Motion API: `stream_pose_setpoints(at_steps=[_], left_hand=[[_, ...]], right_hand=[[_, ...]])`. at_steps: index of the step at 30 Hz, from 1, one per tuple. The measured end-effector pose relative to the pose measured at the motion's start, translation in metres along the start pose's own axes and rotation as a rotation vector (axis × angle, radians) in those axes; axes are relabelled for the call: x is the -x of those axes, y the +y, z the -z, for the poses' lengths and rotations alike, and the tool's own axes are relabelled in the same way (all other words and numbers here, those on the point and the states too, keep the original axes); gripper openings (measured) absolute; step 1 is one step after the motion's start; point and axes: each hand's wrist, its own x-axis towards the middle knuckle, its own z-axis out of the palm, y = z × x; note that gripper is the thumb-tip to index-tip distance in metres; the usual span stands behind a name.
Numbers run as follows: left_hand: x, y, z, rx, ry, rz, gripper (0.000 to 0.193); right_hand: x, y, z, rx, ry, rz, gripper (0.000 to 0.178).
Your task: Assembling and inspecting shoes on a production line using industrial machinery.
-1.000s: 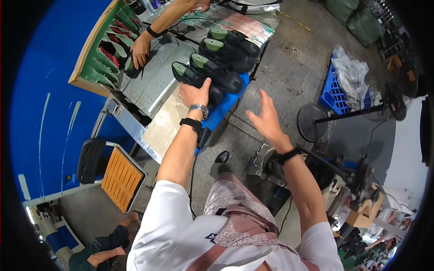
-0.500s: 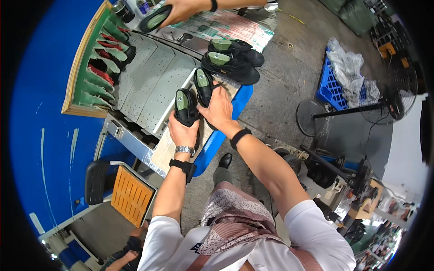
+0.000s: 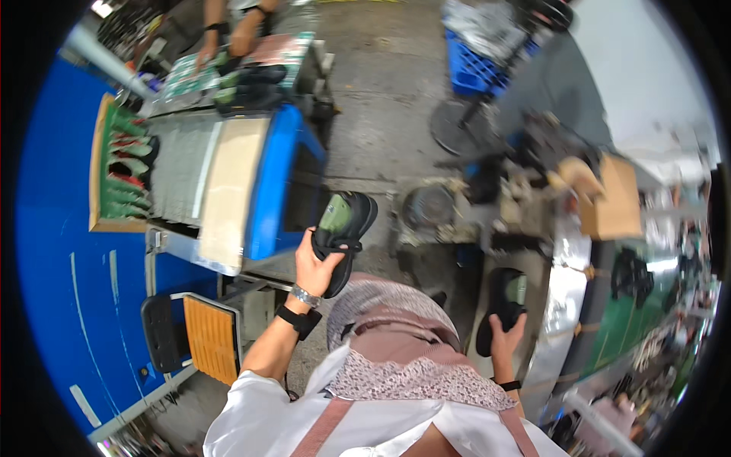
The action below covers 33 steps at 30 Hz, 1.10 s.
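In my left hand (image 3: pixel 314 265) is a black shoe (image 3: pixel 356 217) with a pale green insole showing in its opening. The fingers wrap round its heel end, and it hangs in the air just right of the blue-edged end of the conveyor. My right hand (image 3: pixel 505 337) is well out to the right. It grips a second black shoe (image 3: pixel 499 297), also with green inside, above a grey surface beside a machine. Both shoes are off the conveyor and far apart from each other.
At the conveyor's end are a beige board (image 3: pixel 232 171) and a blue edge (image 3: pixel 270 183). More black shoes (image 3: pixel 255 95) stand beyond, near a co-worker's hands (image 3: pixel 242 34). A slatted chair (image 3: pixel 209 339) is at the left, a machine (image 3: pixel 434 209) ahead, a carton (image 3: pixel 613 202) at the right.
I have turned to the right, away from the conveyor. Both shoes have left the beige board, and my right hand has swung far right with one, apart from the left.
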Motion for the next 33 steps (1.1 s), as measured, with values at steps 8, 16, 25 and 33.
stream_pose_setpoints(at_steps=[8,16,25,33], left_hand=[[0.096,0.06,-0.219,0.648,-0.41,0.509,0.024],[0.161,0.084,-0.364,0.927,-0.709,0.792,0.048],[0.095,0.081,-0.417,0.541,-0.467,0.618,0.091],[0.104,0.066,-0.457,1.289,-0.41,0.839,0.076]], right_hand=[[-0.003,0.27,0.203,0.382,0.406,-0.391,0.061],[-0.056,0.037,0.139,-0.565,-0.121,0.092,0.066],[-0.155,-0.067,0.103,-0.198,0.069,0.265,0.068],[-0.195,-0.095,0.085,0.523,-0.141,0.48,0.069]])
